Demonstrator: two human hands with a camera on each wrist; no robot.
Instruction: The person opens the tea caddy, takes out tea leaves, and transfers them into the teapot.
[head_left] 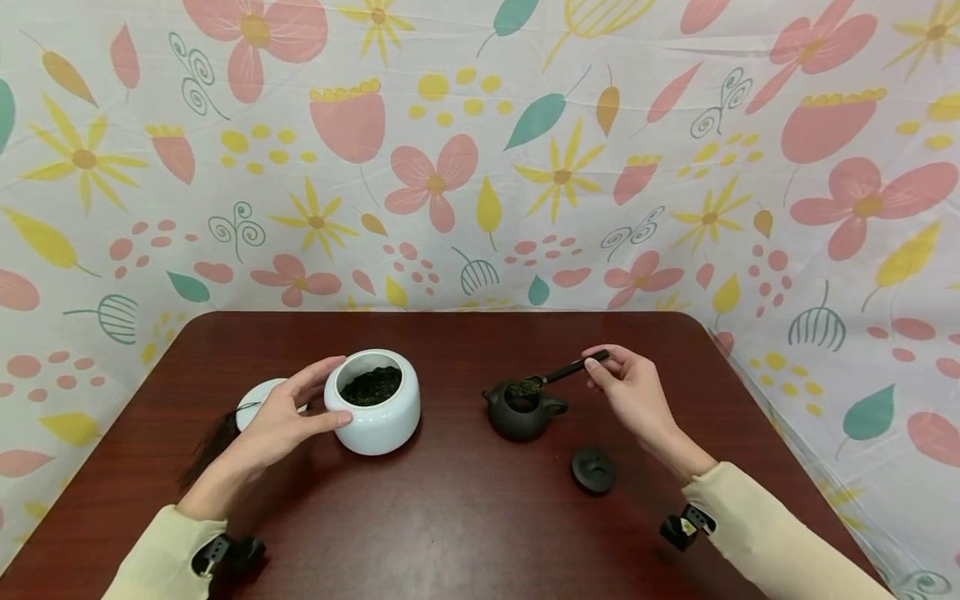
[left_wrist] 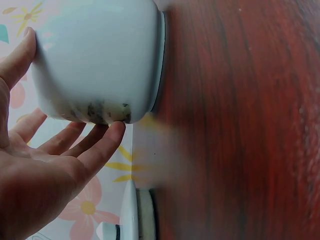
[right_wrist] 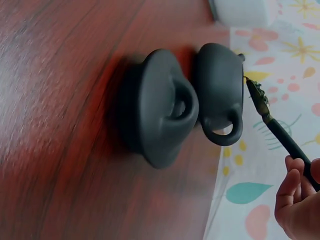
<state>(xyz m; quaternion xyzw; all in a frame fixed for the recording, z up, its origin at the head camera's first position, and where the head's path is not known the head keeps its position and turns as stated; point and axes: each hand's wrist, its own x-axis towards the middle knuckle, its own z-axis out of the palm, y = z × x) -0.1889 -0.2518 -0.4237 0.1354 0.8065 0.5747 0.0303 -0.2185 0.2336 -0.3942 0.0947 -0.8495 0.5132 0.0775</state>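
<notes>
A person's left hand holds the side of a white jar, thumb at the near side and the other fingers reaching around the far side. The jar stands uncovered on the reddish-brown desk, and dark leaves lie inside it. Behind that hand, partly hidden, a white lid with a dark tassel rests on the desk.

The right hand pinches the end of a dark-handled scoop between thumb and fingers. The scoop slants down to the left, its bowl loaded with leaves and placed over the mouth of a small black teapot; whether the bowl touches the rim cannot be told. The teapot stands open and upright to the right of the jar, well apart from it, spout to the left and handle to the right. Its black lid lies knob up on the desk, near the teapot on the person's side. A floral cloth hangs behind the desk.
</notes>
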